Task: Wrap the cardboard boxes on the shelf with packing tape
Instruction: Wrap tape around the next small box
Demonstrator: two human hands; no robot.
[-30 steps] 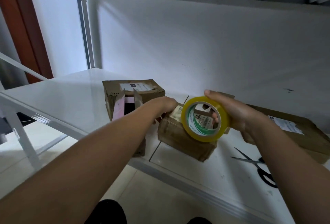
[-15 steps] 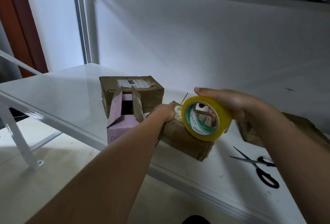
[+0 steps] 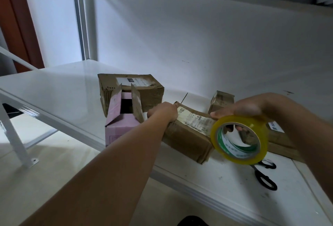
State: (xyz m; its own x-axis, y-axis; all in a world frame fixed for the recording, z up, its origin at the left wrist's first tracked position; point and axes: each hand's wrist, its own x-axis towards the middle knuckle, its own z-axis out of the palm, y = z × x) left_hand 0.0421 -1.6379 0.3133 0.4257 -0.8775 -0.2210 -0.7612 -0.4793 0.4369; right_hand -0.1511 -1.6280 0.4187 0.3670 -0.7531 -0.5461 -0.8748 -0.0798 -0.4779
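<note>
the left hand curls over the left end of a worn brown cardboard box with a paper label, lying on the white metal shelf near its front edge. at the box's 3 o'clock, the right hand grips a yellow roll of packing tape, fingers through its core. black-handled scissors lie at the roll's 5 o'clock. an open pink carton stands at the box's 9 o'clock.

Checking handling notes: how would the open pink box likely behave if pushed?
The pink box would probably slide easily on the smooth white shelf. It stands at the front edge, so it could tip off. Its raised flaps look thin and likely bend.
</note>
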